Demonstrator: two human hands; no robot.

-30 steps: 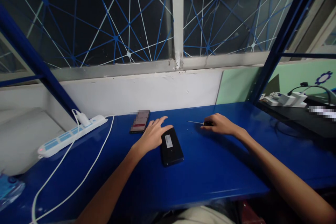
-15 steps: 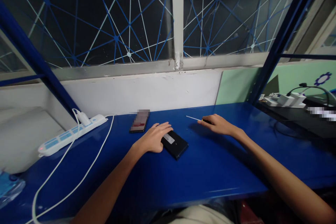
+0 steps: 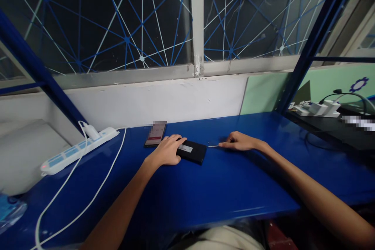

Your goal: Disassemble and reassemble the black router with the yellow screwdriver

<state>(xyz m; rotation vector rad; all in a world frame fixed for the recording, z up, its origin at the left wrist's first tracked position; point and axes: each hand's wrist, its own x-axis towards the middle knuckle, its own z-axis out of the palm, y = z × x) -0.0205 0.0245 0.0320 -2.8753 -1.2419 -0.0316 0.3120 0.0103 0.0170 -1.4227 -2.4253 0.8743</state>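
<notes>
Presently, left hand (image 3: pixel 167 150): closed over the left end of the black case (image 3: pixel 198 152), fingers across its top, thumb at the near edge.
Right hand (image 3: pixel 238 141): at three o'clock from the case, fingers together around the screwdriver (image 3: pixel 213 146), whose handle is hidden in the grip.
Screwdriver: metal shaft pointing to nine o'clock, tip just beside the case's right end; whether they touch, I cannot tell.
Black case: lying on the blue table (image 3: pixel 222 187) between the hands, white label (image 3: pixel 185 148) facing up.
Small speck (image 3: pixel 208 142): on the table at two o'clock from the case, near the shaft, too small to make out.
Phone (image 3: pixel 155 134): at ten o'clock, near the left hand's fingers, screen up and lit.
Power strip (image 3: pixel 73 154): well apart at nine o'clock, a white plug (image 3: pixel 91 132) in its far end.
White cable (image 3: pixel 113 164): looping over the table at eight o'clock.
</notes>
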